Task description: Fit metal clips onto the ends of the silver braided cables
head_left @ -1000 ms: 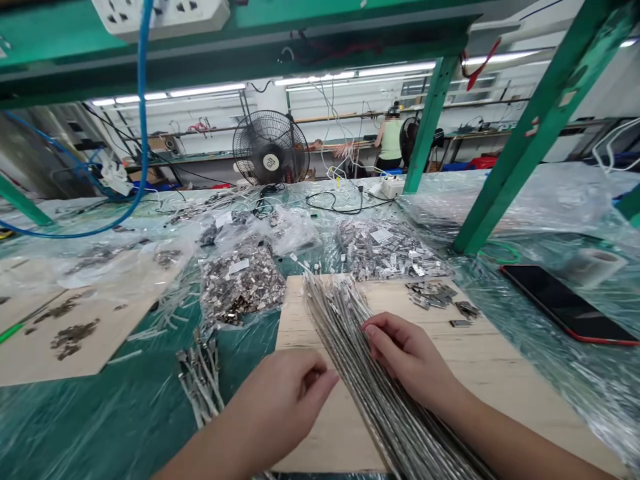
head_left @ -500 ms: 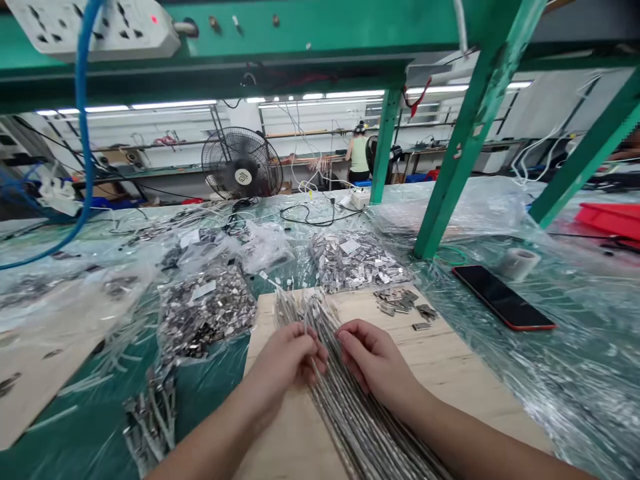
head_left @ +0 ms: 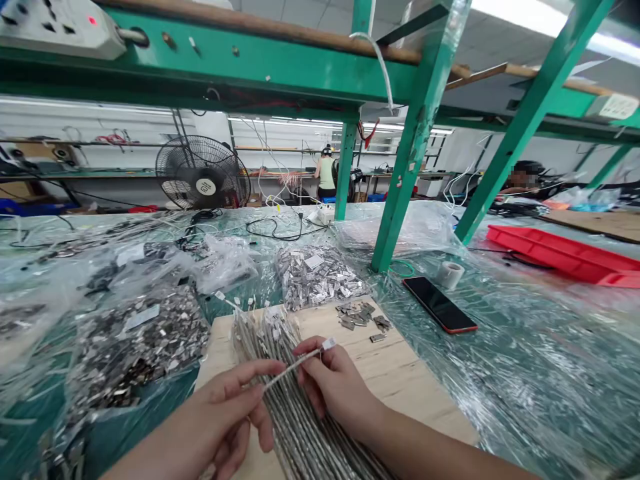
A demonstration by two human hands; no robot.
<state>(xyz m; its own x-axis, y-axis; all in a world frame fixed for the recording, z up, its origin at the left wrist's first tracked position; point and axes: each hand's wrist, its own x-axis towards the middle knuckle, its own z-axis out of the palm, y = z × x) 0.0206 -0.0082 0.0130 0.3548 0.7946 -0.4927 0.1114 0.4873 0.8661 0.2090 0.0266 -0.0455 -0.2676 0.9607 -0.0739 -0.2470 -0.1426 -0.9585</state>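
The left hand (head_left: 230, 407) and right hand (head_left: 337, 393) share one thin cable (head_left: 296, 366), each grip pinching it between thumb and forefinger, the right one near its pale end tip. The cable slants up to the right, above a bundle (head_left: 300, 420) of similar grey cables lying lengthwise on a wooden board (head_left: 410, 387). Flat metal pieces (head_left: 357, 315) lie loose near the board's far right corner. Just beyond the board is a bag (head_left: 323, 283) of small metal parts; a phone (head_left: 440, 305) and a clear roll (head_left: 449, 274) rest to the right on the plastic-covered green surface (head_left: 505, 380).
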